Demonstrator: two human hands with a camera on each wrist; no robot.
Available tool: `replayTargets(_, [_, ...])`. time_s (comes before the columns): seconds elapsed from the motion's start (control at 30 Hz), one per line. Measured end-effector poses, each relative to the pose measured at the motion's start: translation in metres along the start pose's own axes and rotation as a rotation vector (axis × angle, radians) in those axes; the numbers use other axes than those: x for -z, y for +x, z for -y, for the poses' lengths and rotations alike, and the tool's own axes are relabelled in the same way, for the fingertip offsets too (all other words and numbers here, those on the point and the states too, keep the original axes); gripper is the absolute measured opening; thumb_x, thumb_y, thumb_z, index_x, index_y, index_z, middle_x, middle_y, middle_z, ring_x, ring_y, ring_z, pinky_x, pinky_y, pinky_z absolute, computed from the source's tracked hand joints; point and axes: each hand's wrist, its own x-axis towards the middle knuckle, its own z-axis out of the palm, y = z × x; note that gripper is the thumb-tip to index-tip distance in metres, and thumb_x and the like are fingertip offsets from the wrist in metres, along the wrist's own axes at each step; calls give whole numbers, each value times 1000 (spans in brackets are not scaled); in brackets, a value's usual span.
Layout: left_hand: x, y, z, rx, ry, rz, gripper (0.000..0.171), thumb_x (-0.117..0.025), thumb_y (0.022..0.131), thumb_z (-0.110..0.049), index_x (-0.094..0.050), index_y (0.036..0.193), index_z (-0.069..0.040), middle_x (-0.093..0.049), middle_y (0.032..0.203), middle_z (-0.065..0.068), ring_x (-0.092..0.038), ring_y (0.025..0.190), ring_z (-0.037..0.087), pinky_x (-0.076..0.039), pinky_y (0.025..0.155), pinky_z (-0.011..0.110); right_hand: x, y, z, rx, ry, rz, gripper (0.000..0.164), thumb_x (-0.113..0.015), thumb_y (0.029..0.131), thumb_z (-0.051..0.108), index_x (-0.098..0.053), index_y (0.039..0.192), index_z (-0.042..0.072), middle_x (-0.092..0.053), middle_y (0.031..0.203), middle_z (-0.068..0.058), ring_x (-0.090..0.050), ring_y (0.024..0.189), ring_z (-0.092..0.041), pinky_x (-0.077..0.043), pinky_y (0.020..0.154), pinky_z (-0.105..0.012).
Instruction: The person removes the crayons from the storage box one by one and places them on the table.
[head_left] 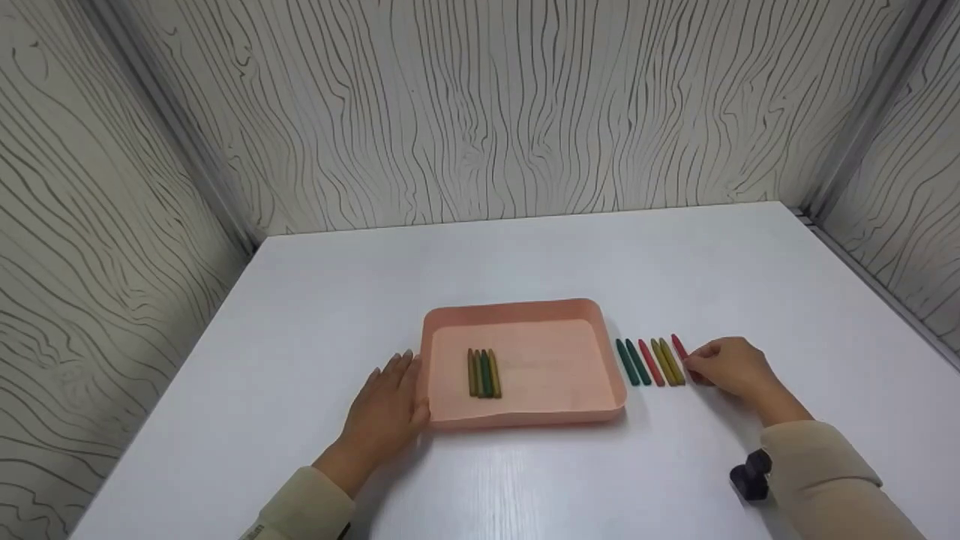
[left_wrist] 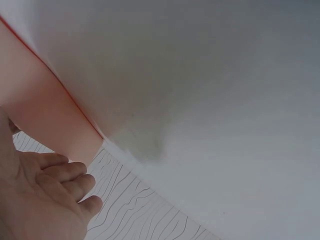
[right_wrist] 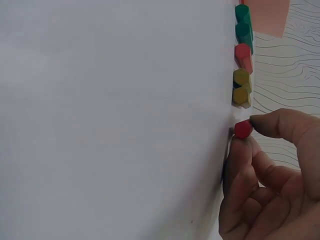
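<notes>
At the right end of a row of crayons, my right hand pinches a red crayon between thumb and fingers, low at the table. Left of it lie two yellow-olive crayons, another red crayon and two green crayons, side by side. My left hand rests with fingers extended against the left wall of a shallow pink tray. Inside that tray, left of its middle, several crayons in olive and green lie close together. In the left wrist view, the fingers overlap the tray's outer wall.
The white table carries everything and ends at a wood-patterned panel at the back. Similar panels stand at both sides. A small black object sits by the right sleeve.
</notes>
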Motion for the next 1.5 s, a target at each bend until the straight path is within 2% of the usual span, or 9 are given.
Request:
replayTargets(0.2, [0,0,0,0,-4,6,56,-46,94,-26,-41,139,8,-40,144,21,-34,135,35,-27,108,50,0,-3,1,33,-45,-32,34,-63,87,24,-66,99,-8,-66,81,-8,-56,75,-22,-46,61,-32])
replayTargets(0.33, [-1,1,0,-5,12,0,56,-46,94,-25,-41,138,8,-41,143,21,-35,134,35,-28,107,50,2,-5,4,29,-50,-31,35,-63,88,24,-65,101,-9,-65,78,-7,-55,71,-20,-45,59,-31])
replayTargets(0.43, [-1,1,0,-3,23,2,56,-46,94,-26,-41,138,8,-42,143,21,-36,134,35,-29,107,50,5,-7,5,20,-61,-31,43,-61,89,30,-62,108,-9,-65,86,-14,-57,74,-24,-47,61,-34])
replayTargets(0.6, [0,1,1,-3,29,-2,56,-47,93,-25,-42,138,8,-42,143,21,-36,133,36,-29,107,50,13,-10,9,48,-139,-67,64,-58,90,45,-53,122,-11,-56,114,-33,-57,96,-44,-49,76,-51])
replayTargets(0.7, [0,1,1,-6,29,-7,55,-47,94,-25,-42,138,8,-42,143,22,-36,133,36,-29,107,51,16,-10,11,67,-194,-95,72,-57,89,51,-48,127,-10,-53,119,-35,-53,103,-50,-47,80,-57])
replayTargets(0.93, [1,0,0,-2,5,7,56,-46,94,-26,-40,139,8,-40,144,21,-34,135,35,-27,108,50,22,-12,17,108,-287,-159,88,-55,83,66,-45,131,-7,-49,124,-36,-51,105,-51,-43,76,-62])
replayTargets(1.1, [1,-1,0,9,1,32,57,-44,95,-27,-38,141,6,-37,147,19,-31,136,34,-25,109,49,26,-15,30,145,-341,-227,95,-52,78,74,-46,133,-3,-49,123,-35,-50,100,-53,-35,75,-72])
replayTargets(1.27, [0,0,1,5,8,23,57,-44,95,-27,-39,141,6,-38,146,19,-32,136,35,-26,109,49,26,-18,49,182,-384,-295,91,-55,79,70,-46,135,-2,-46,124,-36,-48,100,-54,-37,75,-70])
replayTargets(1.5, [-1,1,1,-10,12,2,57,-46,94,-26,-41,139,7,-41,144,21,-34,134,36,-28,108,50,24,-20,75,232,-396,-325,87,-57,80,68,-46,136,1,-44,128,-35,-46,105,-54,-36,78,-69])
